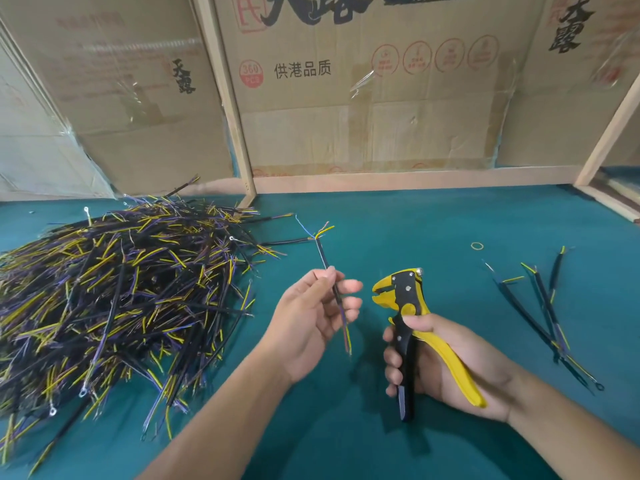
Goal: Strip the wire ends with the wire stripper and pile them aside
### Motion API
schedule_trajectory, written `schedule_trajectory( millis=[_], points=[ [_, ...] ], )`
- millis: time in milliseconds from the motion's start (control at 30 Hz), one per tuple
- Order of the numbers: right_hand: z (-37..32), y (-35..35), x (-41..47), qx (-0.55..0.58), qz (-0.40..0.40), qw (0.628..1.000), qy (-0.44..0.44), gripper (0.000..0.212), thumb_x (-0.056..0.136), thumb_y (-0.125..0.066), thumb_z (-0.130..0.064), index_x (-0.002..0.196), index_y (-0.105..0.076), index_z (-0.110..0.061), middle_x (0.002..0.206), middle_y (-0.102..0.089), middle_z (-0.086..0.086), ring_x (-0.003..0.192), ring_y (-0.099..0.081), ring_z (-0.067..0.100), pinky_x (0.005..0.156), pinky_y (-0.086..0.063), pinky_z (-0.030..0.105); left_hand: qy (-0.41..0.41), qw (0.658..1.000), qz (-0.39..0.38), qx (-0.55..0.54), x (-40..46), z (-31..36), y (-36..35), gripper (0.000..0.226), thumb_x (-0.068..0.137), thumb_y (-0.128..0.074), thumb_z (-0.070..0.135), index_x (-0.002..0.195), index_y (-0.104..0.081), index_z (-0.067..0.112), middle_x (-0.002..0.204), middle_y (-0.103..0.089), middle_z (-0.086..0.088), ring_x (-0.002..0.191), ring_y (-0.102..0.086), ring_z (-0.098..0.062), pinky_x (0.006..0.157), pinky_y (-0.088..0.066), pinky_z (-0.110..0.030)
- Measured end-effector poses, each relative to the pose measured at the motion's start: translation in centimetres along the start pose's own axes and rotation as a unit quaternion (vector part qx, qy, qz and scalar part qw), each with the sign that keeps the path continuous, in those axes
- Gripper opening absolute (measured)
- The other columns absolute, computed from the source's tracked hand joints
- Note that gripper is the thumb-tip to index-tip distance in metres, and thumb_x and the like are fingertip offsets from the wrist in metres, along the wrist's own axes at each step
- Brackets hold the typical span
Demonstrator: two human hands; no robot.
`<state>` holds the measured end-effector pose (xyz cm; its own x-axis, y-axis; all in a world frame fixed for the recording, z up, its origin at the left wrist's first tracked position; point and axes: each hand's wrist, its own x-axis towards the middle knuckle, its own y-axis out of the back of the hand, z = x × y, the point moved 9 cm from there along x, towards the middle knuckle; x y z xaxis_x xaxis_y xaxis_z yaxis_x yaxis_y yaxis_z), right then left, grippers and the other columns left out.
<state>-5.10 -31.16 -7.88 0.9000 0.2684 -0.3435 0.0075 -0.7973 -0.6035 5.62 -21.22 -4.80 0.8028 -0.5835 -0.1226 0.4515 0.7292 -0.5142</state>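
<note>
Two bare forearms enter from the bottom edge. Right hand (446,358) has its fingers curled round the handles of one wire stripper (408,313), yellow and black, head pointing up and toward the left hand, handles spread apart. Jaws stand slightly parted with nothing between them.

Left hand (311,317) pinches one black-sheathed wire (332,282) between thumb and fingertips, the other fingers loosely curled behind it. Wire stands nearly upright, tilted a little. Its upper end fans into thin yellow, blue and pink strands above the fingers; its lower end hangs below the palm with purple and yellow cores showing. Wire and stripper are near each other but apart.

Beyond and to the outside of the left hand: one large heap of wires (114,292), black sheaths with yellow and purple cores, some ending in small ring terminals. Too tangled to count. It lies directly on the green tabletop (433,220); not held in any container.

Outside the right hand: small pile of wires (547,306), about four or five, overlapping, so count uncertain. One yellow rubber band (477,245) lies flat beyond the right hand, apart from that pile.

Flattened cardboard boxes (346,98) with printed characters stand behind the tabletop, set in a pale wooden frame (228,109).
</note>
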Motion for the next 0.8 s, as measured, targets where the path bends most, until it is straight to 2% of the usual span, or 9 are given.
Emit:
schedule_trajectory(
  millis=[267, 367, 533, 733, 800],
  points=[
    [0.1, 0.2, 0.4, 0.006, -0.012, 1.000, -0.007, 0.036, 0.085, -0.071, -0.032, 0.102, -0.060, -0.003, 0.084, -0.052, 0.019, 0.074, -0.054, 0.034, 0.078, -0.053, 0.051, -0.001, 1.000, -0.002, -0.017, 0.1, -0.2, -0.1, 0.013, 0.099, -0.056, 0.019, 0.090, -0.053, 0.010, 0.086, -0.073, -0.012, 0.066, -0.069, -0.019, 0.059, -0.056, -0.026],
    [0.1, 0.2, 0.3, 0.008, -0.005, 1.000, -0.012, 0.034, 0.086, -0.067, -0.032, 0.100, -0.061, -0.002, 0.083, -0.052, 0.019, 0.073, -0.054, 0.034, 0.076, -0.054, 0.050, -0.010, 1.000, -0.022, -0.007, 0.0, 0.0, -0.4, 0.013, 0.096, -0.059, 0.020, 0.088, -0.056, 0.010, 0.084, -0.071, -0.011, 0.068, -0.068, -0.019, 0.061, -0.056, -0.025],
    [0.2, 0.3, 0.3, 0.010, -0.010, 1.000, -0.015, 0.035, 0.082, -0.072, -0.032, 0.099, -0.062, -0.003, 0.083, -0.052, 0.019, 0.074, -0.054, 0.034, 0.078, -0.053, 0.051, -0.027, 0.998, -0.065, 0.000, -0.3, 0.3, -1.3, 0.014, 0.090, -0.063, 0.022, 0.090, -0.061, 0.009, 0.081, -0.067, -0.009, 0.064, -0.063, -0.017, 0.060, -0.053, -0.024],
    [0.3, 0.3, 0.3, 0.021, -0.013, 0.999, -0.021, 0.035, 0.080, -0.074, -0.031, 0.096, -0.064, -0.002, 0.081, -0.052, 0.020, 0.073, -0.055, 0.035, 0.076, -0.052, 0.051, -0.054, 0.991, -0.122, 0.034, -1.0, 0.9, -2.5, 0.014, 0.095, -0.061, 0.021, 0.086, -0.071, 0.018, 0.080, -0.066, -0.005, 0.061, -0.055, -0.015, 0.059, -0.047, -0.022],
    [0.3, 0.2, 0.3, 0.024, -0.015, 0.999, -0.023, 0.035, 0.081, -0.074, -0.031, 0.097, -0.063, -0.002, 0.082, -0.051, 0.020, 0.073, -0.055, 0.035, 0.076, -0.052, 0.052, -0.068, 0.988, -0.128, 0.056, -1.1, 1.2, -2.6, 0.013, 0.095, -0.061, 0.022, 0.091, -0.073, 0.021, 0.079, -0.066, -0.004, 0.059, -0.053, -0.014, 0.056, -0.044, -0.022]
  ],
)
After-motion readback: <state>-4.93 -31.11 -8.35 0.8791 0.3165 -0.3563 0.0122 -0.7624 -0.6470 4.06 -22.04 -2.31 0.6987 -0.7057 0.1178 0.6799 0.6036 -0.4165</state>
